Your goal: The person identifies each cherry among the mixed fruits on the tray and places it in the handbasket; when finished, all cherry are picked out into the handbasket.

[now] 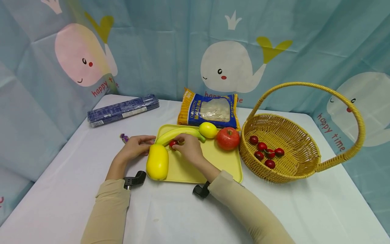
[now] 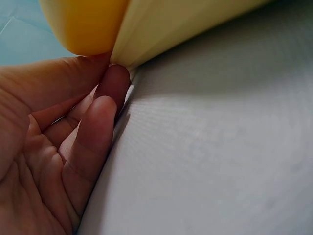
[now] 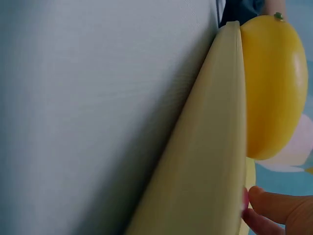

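Note:
In the head view my right hand pinches a red cherry between thumb and fingers, over the yellow tray and just in front of the banana. The right wrist view shows only a sliver of that cherry at the fingertips, behind the tray's side. My left hand is at the tray's left edge. Its thumb and a finger pinch the rim in the left wrist view, close beside an oblong yellow fruit. That fruit lies along the left side of the tray.
A lemon and a red apple sit at the tray's back right. To the right stands a wicker basket with a tall handle and several cherries. Behind are a blue pasta bag and a long dark-blue package.

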A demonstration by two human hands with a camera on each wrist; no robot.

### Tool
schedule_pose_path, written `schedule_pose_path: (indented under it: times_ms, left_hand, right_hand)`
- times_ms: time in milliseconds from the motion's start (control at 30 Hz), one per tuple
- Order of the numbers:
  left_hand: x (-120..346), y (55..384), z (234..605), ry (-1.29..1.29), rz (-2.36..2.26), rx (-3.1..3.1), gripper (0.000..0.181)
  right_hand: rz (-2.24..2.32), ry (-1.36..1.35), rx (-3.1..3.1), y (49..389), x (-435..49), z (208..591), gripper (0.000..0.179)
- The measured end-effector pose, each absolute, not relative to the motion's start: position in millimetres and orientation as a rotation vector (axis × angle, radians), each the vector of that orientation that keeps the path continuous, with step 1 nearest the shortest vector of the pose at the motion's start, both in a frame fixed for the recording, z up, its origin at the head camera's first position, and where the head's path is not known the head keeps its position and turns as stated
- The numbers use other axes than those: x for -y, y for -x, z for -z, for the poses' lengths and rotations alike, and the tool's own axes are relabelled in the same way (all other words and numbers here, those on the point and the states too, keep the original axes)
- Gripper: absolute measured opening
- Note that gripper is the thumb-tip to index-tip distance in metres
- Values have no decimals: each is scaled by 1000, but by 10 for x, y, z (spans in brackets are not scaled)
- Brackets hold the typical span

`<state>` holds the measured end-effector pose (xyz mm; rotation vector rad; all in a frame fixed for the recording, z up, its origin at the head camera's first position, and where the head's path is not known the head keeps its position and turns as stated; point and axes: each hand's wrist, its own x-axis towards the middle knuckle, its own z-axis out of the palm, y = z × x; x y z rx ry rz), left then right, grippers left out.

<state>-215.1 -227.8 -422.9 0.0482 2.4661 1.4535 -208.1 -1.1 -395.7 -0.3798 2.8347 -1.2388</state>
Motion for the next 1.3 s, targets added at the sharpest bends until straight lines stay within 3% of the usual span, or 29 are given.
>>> schedule_pose_path:
  times_ms: [733, 1033, 1300]
  left_hand:
    - [2276, 2140, 4215, -60, -1441, -2470, 44]
    - [2322, 2127, 4221, -82, -1434, -2458, 45]
    - [2308, 2151, 4226, -74, -1418, -2458, 45]
  right_hand:
    - [1204, 372, -2799, 2078, -39, 3975, 26]
    - [1438, 243, -2775, 2120, -610, 3697, 30]
    - [1627, -28, -2753, 1968, -1509, 3403, 37]
